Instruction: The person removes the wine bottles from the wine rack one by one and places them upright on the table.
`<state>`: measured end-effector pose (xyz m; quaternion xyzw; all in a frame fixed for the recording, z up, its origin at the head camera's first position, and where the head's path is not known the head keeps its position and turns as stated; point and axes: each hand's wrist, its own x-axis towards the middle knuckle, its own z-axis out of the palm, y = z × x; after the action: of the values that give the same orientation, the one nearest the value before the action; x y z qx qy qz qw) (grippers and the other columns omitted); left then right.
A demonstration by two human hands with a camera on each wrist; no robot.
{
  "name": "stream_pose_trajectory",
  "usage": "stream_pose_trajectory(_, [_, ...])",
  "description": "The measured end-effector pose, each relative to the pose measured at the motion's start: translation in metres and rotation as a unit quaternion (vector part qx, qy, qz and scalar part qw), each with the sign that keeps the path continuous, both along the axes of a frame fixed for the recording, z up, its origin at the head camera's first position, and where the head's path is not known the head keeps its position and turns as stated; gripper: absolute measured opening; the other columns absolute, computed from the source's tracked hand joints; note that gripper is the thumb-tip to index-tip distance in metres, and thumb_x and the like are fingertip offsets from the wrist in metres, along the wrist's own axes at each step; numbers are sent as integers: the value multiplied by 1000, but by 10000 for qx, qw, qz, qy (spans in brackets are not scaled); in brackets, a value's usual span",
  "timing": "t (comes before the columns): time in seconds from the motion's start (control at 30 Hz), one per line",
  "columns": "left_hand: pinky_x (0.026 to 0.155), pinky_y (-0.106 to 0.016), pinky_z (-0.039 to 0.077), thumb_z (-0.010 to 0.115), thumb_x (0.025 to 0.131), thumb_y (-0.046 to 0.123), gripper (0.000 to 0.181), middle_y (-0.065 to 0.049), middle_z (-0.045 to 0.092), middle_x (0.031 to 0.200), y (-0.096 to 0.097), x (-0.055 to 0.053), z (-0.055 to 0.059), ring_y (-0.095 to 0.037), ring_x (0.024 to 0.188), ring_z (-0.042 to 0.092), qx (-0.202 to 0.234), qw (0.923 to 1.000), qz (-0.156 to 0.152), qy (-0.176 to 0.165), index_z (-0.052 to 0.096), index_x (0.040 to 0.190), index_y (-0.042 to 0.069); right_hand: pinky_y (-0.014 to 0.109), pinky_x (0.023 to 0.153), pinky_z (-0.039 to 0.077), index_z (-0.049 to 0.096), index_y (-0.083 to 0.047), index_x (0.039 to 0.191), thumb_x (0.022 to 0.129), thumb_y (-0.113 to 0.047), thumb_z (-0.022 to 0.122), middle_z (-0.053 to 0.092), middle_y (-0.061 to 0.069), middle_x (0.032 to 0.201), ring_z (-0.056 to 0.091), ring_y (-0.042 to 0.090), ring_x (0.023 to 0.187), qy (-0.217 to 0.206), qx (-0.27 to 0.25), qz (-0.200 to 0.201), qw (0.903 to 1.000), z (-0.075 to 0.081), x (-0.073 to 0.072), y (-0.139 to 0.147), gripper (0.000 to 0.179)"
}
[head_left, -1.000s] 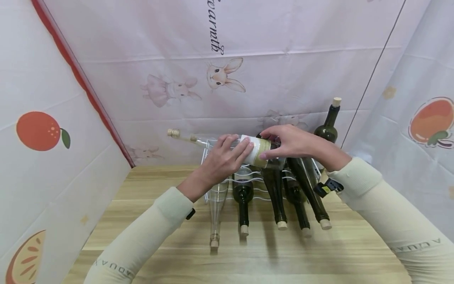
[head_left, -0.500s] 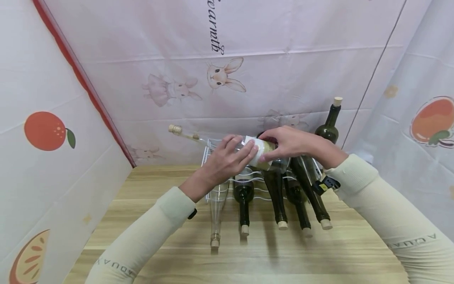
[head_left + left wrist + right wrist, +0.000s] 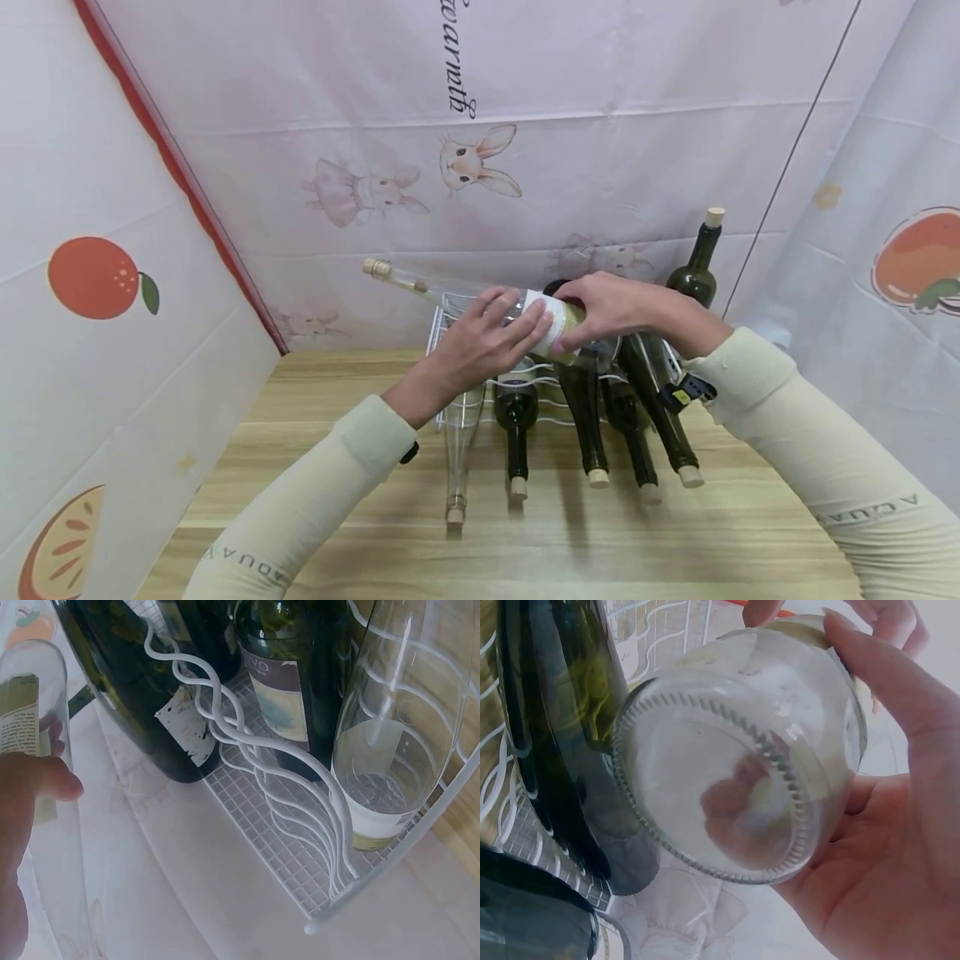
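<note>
A clear glass bottle (image 3: 557, 311) with a white and gold label and a cork is held sideways above the white wire rack (image 3: 405, 838). Its neck points up to the left and its base lies to the right. My left hand (image 3: 491, 335) grips the bottle near its middle, fingers over the label. From the base side, my right hand (image 3: 618, 305) grips around the label, thumb toward me. In the right wrist view the ridged base (image 3: 667, 780) faces the camera, close beside a dark green bottle (image 3: 562, 735).
The rack carries a clear corked bottle (image 3: 459, 433) at left and several dark green bottles (image 3: 517, 414), necks toward me over the wooden table (image 3: 345, 517). Another green bottle (image 3: 692, 282) rises at the back right. Printed curtains (image 3: 570, 183) hang behind and at both sides.
The held bottle has tilted further: its corked end moved up and to the right, its base down and to the right. Both hands still hold it, and the racked bottles look unchanged.
</note>
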<state>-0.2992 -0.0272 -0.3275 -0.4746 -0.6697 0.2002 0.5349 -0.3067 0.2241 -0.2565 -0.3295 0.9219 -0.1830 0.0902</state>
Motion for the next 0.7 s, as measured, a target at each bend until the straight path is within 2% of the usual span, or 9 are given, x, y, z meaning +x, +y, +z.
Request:
stream_pose_trajectory(0.13, [107,-42,52,67,99,13,43,-3,65,138,1,1,-1,-30,122,59,-32,10000,-10,-11,59,141,13,28,63,53,70,-8,117,79,-43,84,73,4,95,64,14,74,86,53,-25,9999,-1,1,-1,54])
stream_pose_trajectory(0.33, [106,-40,52,68,97,13,47,-3,63,140,3,1,-1,-28,122,58,-4,9996,62,-259,56,143,14,29,60,52,72,-10,107,76,-39,84,72,2,90,62,13,71,265,3,-75,9996,-4,2,-2,45])
stream_pose_trajectory(0.5, [108,-39,49,71,96,16,55,-2,60,144,3,1,-1,-27,125,56,2,9985,230,-501,53,147,20,29,58,51,72,-12,104,75,-38,84,72,1,88,61,13,69,371,-62,-71,9993,-5,3,1,41])
stream_pose_trajectory(0.7, [109,-40,47,74,94,18,63,-3,57,147,3,0,-2,-27,127,53,-27,9978,352,-564,48,151,25,28,57,52,73,-12,103,75,-37,84,72,1,89,60,12,68,471,-110,-4,9988,-5,4,3,40])
